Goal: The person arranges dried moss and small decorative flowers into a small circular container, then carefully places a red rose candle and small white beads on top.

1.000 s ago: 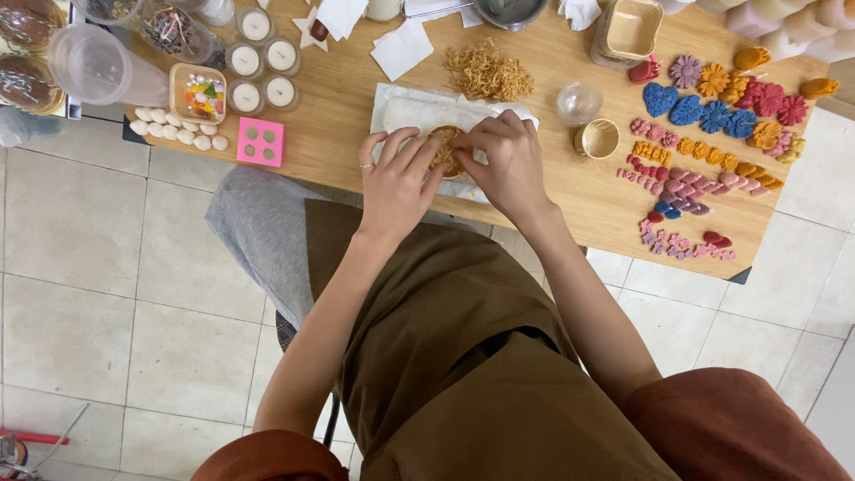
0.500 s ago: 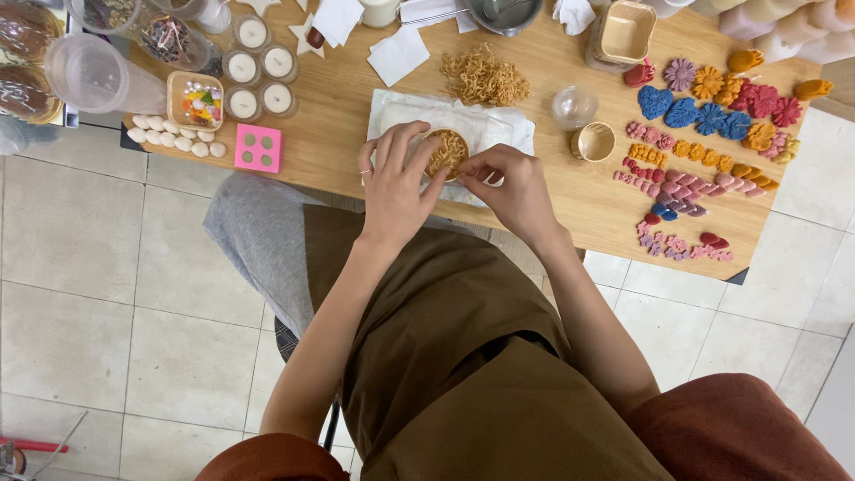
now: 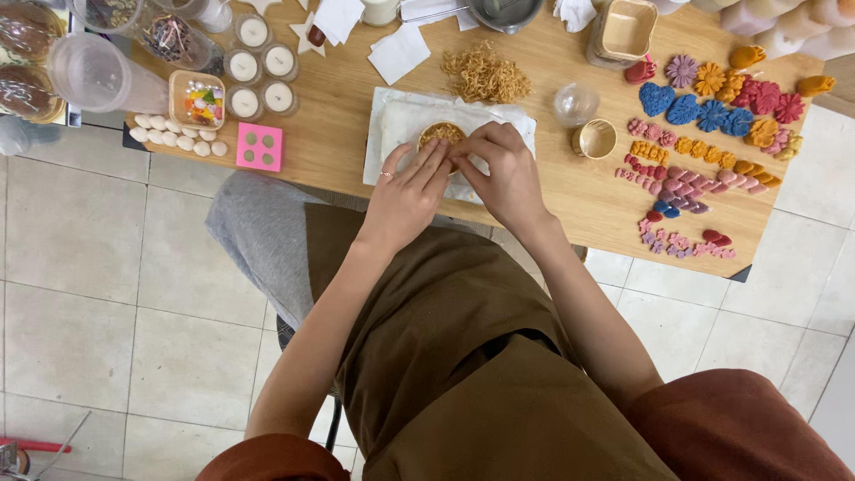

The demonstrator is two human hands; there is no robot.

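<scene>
Spanning the top of the view stood the long pale wooden worktable [image 3: 552, 200], the largest item, with a seated person in a brown apron working at its near edge.

Item: white paper sheet [image 3: 396, 111] spread at the table's middle, serving as work mat.

Item: left hand [image 3: 405, 191], ring on one finger, fingers extended flat and pressed against the near side of the small round tin; not closed around it.

Item: right hand [image 3: 508, 174], fingers curled over the tin's right rim, pinching at its contents.

Item: loose heap of tan shredded straw filler [image 3: 485, 76], just behind the sheet.

Item: rows of coloured moulded flowers and hearts [image 3: 704, 116], well to the right.

Item: pink square mould [image 3: 259, 147], left of the sheet, near four white tealight candles [image 3: 258, 62].

Item: small round gold tin [image 3: 442, 135] packed with straw filler, lying on the sheet between both hands.

Change noted: half a second before, the tin sat tilted up in the left hand; now it rested flat, suggesting the filling was being tamped down.
</scene>
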